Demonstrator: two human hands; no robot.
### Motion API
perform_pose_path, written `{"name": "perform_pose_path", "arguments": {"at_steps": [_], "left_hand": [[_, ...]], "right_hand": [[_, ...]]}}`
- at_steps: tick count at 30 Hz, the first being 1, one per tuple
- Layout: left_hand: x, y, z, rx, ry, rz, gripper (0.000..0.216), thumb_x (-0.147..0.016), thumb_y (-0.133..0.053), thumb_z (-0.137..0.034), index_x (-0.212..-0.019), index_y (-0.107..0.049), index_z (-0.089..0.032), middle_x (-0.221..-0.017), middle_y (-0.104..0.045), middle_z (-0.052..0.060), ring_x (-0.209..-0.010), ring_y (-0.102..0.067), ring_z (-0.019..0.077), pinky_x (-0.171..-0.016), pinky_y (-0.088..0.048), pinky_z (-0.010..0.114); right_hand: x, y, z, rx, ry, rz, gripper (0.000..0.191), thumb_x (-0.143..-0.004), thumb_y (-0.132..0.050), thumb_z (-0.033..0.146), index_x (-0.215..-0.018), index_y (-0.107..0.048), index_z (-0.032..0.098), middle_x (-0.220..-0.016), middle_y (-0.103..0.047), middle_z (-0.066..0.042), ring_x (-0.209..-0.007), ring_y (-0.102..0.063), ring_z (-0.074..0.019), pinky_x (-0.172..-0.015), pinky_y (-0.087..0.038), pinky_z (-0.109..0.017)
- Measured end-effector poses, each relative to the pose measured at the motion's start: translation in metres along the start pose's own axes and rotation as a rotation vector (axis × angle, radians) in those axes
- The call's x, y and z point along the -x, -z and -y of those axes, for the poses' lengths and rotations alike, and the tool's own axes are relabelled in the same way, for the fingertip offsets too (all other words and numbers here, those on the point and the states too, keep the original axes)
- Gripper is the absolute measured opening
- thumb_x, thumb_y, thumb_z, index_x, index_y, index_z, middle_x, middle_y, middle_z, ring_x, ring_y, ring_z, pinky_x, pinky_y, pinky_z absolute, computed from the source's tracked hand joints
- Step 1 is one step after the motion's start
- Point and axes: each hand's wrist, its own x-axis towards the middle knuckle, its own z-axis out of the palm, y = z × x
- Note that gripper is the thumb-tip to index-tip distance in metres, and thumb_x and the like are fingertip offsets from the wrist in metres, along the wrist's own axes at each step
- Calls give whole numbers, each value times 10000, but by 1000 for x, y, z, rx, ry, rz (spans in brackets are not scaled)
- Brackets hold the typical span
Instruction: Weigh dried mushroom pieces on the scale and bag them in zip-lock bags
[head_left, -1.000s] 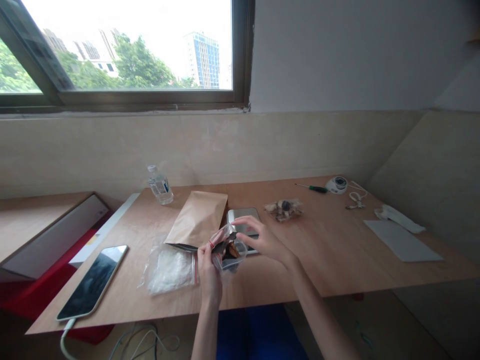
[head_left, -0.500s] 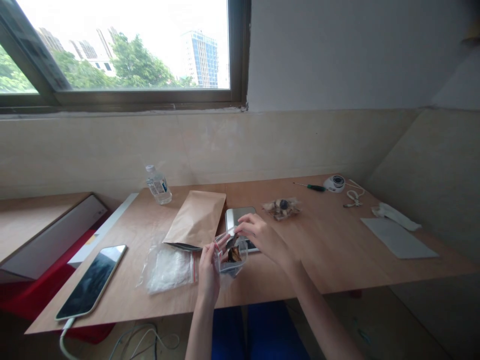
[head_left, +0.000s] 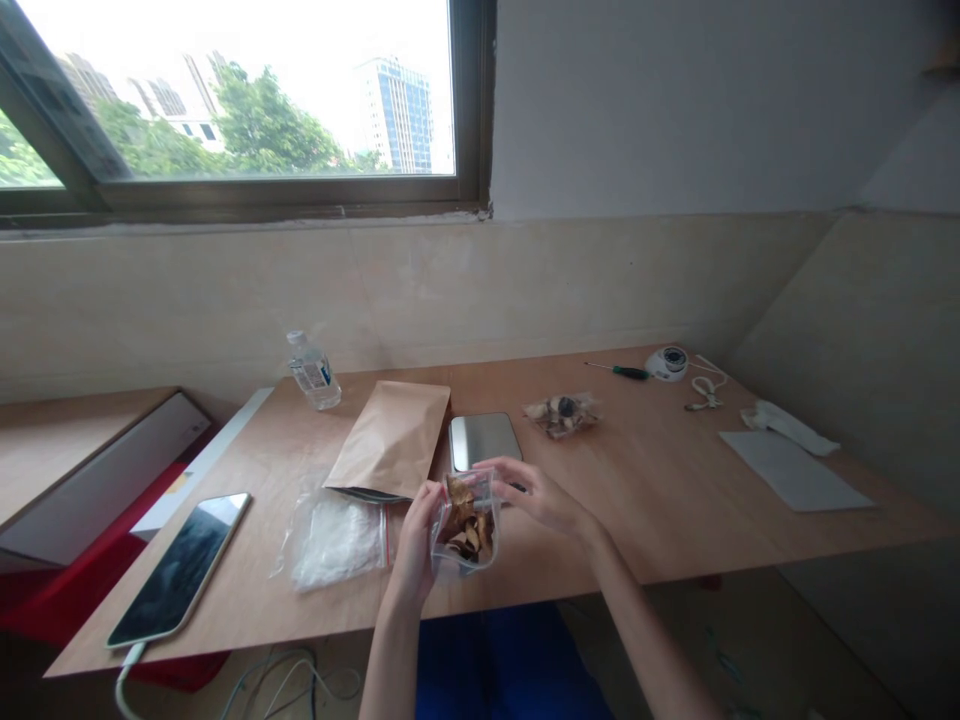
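Observation:
Above the table's front edge, my left hand (head_left: 418, 528) grips the left side of a clear zip-lock bag (head_left: 489, 560). Dried brown curled pieces (head_left: 469, 530) fill much of it. Its mouth faces up and gapes open. At the top right rim, my right hand (head_left: 538, 492) has its fingers closed on the plastic; the fingertips are partly hidden. Right behind the bag lies a small digital scale (head_left: 484, 440) with a metal plate, its front partly covered by my right hand. A brown kraft paper pouch (head_left: 397, 430) lies to the left of the scale.
Left of my hands lies a pack of clear zip bags (head_left: 337, 545), with a charging phone (head_left: 180, 570) beyond it. A water bottle (head_left: 313, 372) stands at the back. Farther right are a filled clear bag (head_left: 562, 413), a screwdriver (head_left: 630, 372), a dome camera (head_left: 667, 364) and white paper (head_left: 795, 470).
The brown pieces now show inside the bag, turned more toward me. My right hand has moved from above the opening down to its right rim, uncovering more of the scale.

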Motion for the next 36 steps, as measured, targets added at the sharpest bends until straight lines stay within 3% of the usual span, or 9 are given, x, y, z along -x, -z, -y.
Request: {"name": "perform_pose_path", "arguments": {"at_steps": [4, 7, 9, 12, 16, 19, 23, 29, 36], "left_hand": [[-2, -4, -4, -98, -23, 83, 294, -704, -686, -421, -695, -546, -163, -636, -536, -47, -581, -514, 85, -577, -401, 193], [2, -4, -5, -99, 3, 227, 407, -790, -543, -542, -946, -628, -175, -948, -649, 52, -846, -608, 179, -730, -461, 271], [6, -3, -5, -74, -40, 341, 588, -801, -434, -640, -1136, -593, -184, -1212, -588, 116, -1083, -559, 262, -889, -440, 362], [11, -3, -3, -198, -199, 442, 664, -727, -571, -619, -1247, -540, -207, -1359, -488, 120, -1251, -434, 304, -1022, -354, 400], [8, -13, 1, -437, -306, 294, 428, -768, -632, -422, -1125, -639, -186, -1192, -627, 99, -1119, -554, 273, -943, -431, 354], [2, -23, 6, -514, -391, 122, 356, -847, -520, -414, -1038, -686, -163, -1101, -674, 93, -1061, -587, 260, -891, -461, 341], [4, -29, 12, -612, -499, 141, 314, -827, -561, -376, -1071, -680, -217, -1144, -660, 64, -1094, -577, 244, -900, -460, 318], [12, -27, 14, -558, -583, -187, 289, -856, -507, -408, -879, -702, -196, -901, -719, 52, -883, -655, 206, -802, -495, 283], [-10, -12, 30, -378, -417, -177, 348, -785, -582, -467, -932, -679, -166, -896, -710, 62, -814, -665, 204, -749, -515, 294]], "right_hand": [[3, -8, -6, -97, -30, -116, 245, -813, -618, 403, -956, -653, 207, -967, -690, -34, -907, -634, -173, -808, -508, -310], [4, -12, -15, -226, -50, -334, 251, -785, -639, 431, -833, -648, 185, -756, -684, -14, -728, -644, -154, -686, -526, -276], [6, -15, -22, -297, -47, -503, 274, -764, -656, 449, -814, -646, 180, -680, -662, -1, -648, -631, -143, -635, -527, -263], [9, -17, -32, -394, -59, -733, 305, -734, -679, 466, -831, -641, 180, -677, -667, -5, -609, -627, -144, -589, -525, -252], [13, -18, -39, -396, -73, -885, 345, -762, -637, 493, -898, -648, 176, -759, -709, -46, -682, -665, -186, -645, -541, -291], [16, -19, -40, -239, -59, -804, 398, -823, -553, 502, -1026, -662, 178, -907, -725, -84, -842, -678, -230, -789, -533, -356], [21, -20, -39, -2, 29, -637, 369, -861, -513, 465, -1098, -661, 224, -1156, -658, -76, -1085, -598, -242, -939, -465, -376], [29, -13, -38, 36, -41, -900, 385, -869, -477, 491, -874, -689, 170, -834, -723, -84, -803, -674, -218, -761, -531, -325], [32, -6, -61, 60, -45, -907, 383, -836, -513, 506, -843, -665, 154, -703, -700, -69, -654, -658, -201, -650, -543, -306]]}}
